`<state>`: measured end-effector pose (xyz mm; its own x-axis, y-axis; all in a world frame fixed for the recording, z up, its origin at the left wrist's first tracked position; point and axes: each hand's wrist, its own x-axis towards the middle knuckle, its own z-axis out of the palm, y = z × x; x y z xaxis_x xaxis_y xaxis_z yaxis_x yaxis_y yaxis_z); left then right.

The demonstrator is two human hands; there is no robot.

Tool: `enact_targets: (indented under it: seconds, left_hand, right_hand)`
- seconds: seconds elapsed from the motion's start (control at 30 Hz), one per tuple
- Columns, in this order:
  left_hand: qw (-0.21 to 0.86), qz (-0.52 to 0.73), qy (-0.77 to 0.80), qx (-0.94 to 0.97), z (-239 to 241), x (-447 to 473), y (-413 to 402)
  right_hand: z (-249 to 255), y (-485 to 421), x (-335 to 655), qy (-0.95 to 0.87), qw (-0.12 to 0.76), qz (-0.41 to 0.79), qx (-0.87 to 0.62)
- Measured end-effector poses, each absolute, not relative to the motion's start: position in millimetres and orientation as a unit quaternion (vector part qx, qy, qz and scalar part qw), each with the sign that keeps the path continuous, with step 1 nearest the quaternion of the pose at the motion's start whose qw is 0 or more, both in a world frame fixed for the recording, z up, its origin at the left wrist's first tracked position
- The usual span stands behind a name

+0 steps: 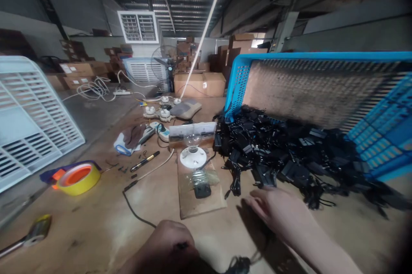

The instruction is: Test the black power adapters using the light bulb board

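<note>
My left hand [170,242] is closed at the bottom of the view, with a small black piece, apparently a cable end, showing in the fist. A thin black cable [137,210] runs toward this hand. My right hand [277,209] is at the near edge of a heap of black power adapters [289,149], fingers curled; what they hold, if anything, is hidden. A bundled black cord [238,264] lies between my hands at the bottom edge. Ahead, a wooden board [201,209] bears a clear bulb [192,140] in a white lamp holder [193,158] and a black socket [202,190].
A blue crate [240,85] lies tipped behind the adapters. On the left are a yellow tape roll [80,181], a pen-like tool [144,161], a hammer-like tool [37,229] and a white crate [35,115]. A power strip [161,131] lies behind the board.
</note>
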<state>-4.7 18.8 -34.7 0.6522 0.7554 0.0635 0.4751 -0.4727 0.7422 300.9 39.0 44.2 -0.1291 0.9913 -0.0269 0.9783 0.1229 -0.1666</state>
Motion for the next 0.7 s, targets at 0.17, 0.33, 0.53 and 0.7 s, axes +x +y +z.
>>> enact_targets:
  seconds: [0.17, 0.33, 0.53, 0.7]
  left_hand:
    - [0.363, 0.221, 0.352, 0.834, -38.8, -6.0, 22.7]
    - [0.408, 0.236, 0.400, 0.786, -32.2, -10.0, 21.7]
    - [0.480, 0.296, 0.465, 0.683, -20.1, -8.7, 15.6]
    - [0.485, 0.290, 0.464, 0.682, -15.7, -8.0, 13.6]
  right_hand:
    - [24.5, 75.0, 286.7, -0.836, 0.088, 0.057, -0.538]
    - [29.8, 54.4, 278.4, -0.817, 0.237, 0.182, -0.492]
    - [14.3, -5.9, 232.6, -0.797, 0.352, 0.268, -0.410]
    - [-14.6, -18.7, 203.8, -0.802, 0.364, 0.238, -0.410]
